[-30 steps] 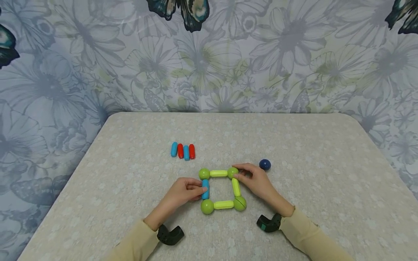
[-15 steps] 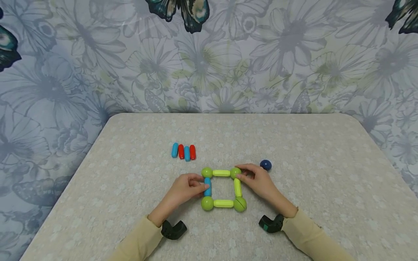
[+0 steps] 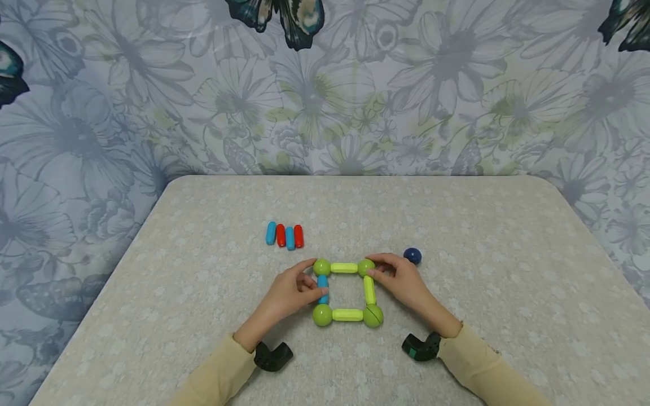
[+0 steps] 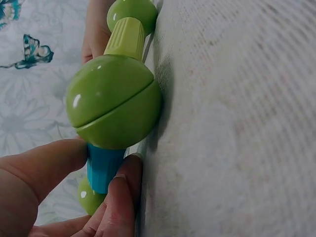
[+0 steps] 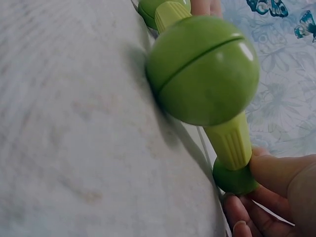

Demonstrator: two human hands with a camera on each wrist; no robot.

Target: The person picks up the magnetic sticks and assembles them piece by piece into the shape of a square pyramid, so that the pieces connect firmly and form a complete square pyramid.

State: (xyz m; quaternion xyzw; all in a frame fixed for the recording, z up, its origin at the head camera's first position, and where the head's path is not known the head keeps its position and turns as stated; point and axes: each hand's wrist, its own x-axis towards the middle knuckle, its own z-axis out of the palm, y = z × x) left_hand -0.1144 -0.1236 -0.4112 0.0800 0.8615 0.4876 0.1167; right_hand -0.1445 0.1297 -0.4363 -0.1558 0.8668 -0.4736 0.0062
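A square of green balls joined by rods lies on the table. Three rods are yellow-green, like the near rod (image 3: 347,315), and the left one is a blue rod (image 3: 323,280). My left hand (image 3: 286,290) pinches the blue rod between thumb and fingers, its index finger reaching to the far left green ball (image 3: 322,267). My right hand (image 3: 398,277) holds the far right green ball (image 3: 365,267) between thumb and index finger. In the left wrist view, the near left green ball (image 4: 113,101) partly hides the blue rod.
Several loose red and blue rods, among them a red rod (image 3: 298,236), lie in a row behind the square to the left. A dark blue ball (image 3: 412,256) rests just beyond my right hand. The patterned table (image 3: 482,225) ends at a floral wall.
The square's left side has shifted slightly right and away, so it looks straighter. My left index finger has moved from the blue rod up to the far left green ball. My right hand keeps its hold.
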